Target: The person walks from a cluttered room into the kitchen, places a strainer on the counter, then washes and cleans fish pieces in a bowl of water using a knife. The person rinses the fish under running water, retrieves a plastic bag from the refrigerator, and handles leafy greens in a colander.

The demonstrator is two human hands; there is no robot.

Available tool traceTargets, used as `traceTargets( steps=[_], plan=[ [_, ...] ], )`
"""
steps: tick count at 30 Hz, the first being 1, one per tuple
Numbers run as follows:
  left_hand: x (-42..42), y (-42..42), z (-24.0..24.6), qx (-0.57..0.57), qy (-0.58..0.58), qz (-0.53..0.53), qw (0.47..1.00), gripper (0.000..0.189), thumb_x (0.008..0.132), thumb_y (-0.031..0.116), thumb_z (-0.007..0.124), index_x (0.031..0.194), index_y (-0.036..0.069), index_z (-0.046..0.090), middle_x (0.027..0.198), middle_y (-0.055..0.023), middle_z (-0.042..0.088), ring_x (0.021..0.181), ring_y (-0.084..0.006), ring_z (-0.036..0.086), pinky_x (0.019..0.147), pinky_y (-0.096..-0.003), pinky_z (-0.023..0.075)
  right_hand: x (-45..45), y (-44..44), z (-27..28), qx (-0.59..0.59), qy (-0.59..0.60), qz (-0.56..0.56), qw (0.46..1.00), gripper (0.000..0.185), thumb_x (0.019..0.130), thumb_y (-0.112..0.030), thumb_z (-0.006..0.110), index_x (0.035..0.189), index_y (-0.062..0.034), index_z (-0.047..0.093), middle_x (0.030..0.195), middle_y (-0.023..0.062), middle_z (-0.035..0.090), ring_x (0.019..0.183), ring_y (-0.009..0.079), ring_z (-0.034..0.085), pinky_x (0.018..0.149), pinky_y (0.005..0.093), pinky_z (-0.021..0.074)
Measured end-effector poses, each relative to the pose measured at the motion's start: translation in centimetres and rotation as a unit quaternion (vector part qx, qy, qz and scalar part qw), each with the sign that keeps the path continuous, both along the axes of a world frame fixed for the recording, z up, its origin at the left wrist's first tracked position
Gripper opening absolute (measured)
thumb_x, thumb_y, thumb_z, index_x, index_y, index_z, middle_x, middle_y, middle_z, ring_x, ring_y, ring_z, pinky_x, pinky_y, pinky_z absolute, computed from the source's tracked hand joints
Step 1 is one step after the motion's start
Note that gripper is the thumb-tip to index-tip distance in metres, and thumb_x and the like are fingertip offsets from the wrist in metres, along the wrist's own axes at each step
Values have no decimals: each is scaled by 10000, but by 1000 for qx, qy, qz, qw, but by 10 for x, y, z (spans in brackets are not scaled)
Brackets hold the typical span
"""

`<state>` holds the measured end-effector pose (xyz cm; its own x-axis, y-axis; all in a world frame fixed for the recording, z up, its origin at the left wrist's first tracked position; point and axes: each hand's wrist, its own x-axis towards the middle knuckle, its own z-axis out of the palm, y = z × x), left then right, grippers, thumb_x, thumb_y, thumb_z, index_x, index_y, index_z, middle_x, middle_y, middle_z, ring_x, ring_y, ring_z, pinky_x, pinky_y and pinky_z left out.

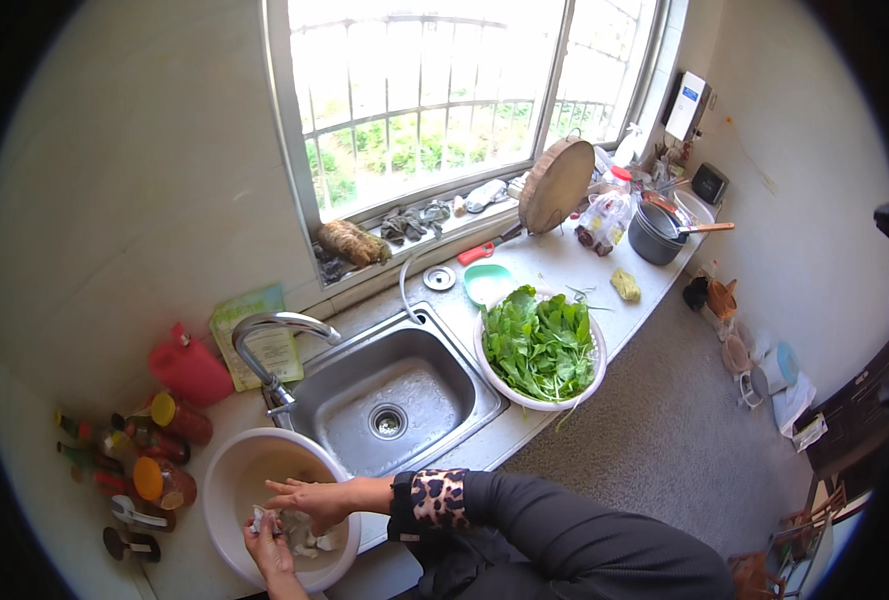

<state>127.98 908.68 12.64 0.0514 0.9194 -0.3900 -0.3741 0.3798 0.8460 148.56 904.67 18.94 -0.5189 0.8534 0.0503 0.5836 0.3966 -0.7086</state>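
A white plastic basin (221, 480) stands on the counter left of the steel sink (444, 360). Several pale, whitish pieces (306, 541) lie in its bottom; what they are I cannot tell. My left hand (270, 547) is at the basin's near left side, its fingers closed on a small whitish piece (263, 517). Over the middle of the basin is my right hand (313, 501), palm down with fingers apart, and nothing shows in its grip. A leopard-print cuff is on the right sleeve. The chrome faucet (287, 322) arches over the sink's left end.
Right of the sink, a colander (602, 352) holds leafy greens (538, 341). Behind it are a green bowl (488, 283), a red-handled knife (477, 253) and an upright round wooden chopping board (557, 184). Jars (163, 482), bottles and a red jug (189, 367) crowd the counter's left end.
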Motion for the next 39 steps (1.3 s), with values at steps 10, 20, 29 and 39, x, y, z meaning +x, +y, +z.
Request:
traceTargets(
  steps=[10, 20, 29, 39],
  plan=[
    [11, 6, -4, 23, 30, 45, 998, 341, 802, -4, 651, 1085, 109, 500, 952, -41, 587, 799, -145, 578, 635, -240, 497, 216, 26, 116, -10, 232, -139, 963, 489, 733, -212, 733, 1131, 3, 547, 1039, 152, 625, 882, 232, 626, 771, 326, 509],
    [30, -7, -8, -23, 58, 156, 986, 210, 814, 56, 659, 1006, 70, 575, 937, -47, 597, 780, -144, 576, 598, -229, 489, 616, 49, 52, -152, 396, -569, 704, 440, 788, -295, 683, 1158, -90, 560, 1109, 82, 583, 995, 203, 555, 688, 334, 497],
    [57, -22, 7, -72, 36, 265, 961, 200, 814, 85, 672, 991, 68, 582, 922, -40, 599, 739, -137, 583, 563, -220, 504, 762, 56, -135, -104, 520, -742, 410, 578, 773, -243, 678, 1237, 32, 471, 1258, 192, 495, 1096, 316, 501, 880, 469, 436],
    [105, -66, 28, -117, 86, 285, 947, 214, 832, 154, 663, 1020, 107, 571, 892, -42, 615, 735, -140, 611, 576, -237, 504, 805, 76, -214, 57, 491, -820, 288, 476, 758, -109, 714, 1169, 52, 537, 1122, 161, 607, 964, 243, 606, 797, 352, 490]
  ],
)
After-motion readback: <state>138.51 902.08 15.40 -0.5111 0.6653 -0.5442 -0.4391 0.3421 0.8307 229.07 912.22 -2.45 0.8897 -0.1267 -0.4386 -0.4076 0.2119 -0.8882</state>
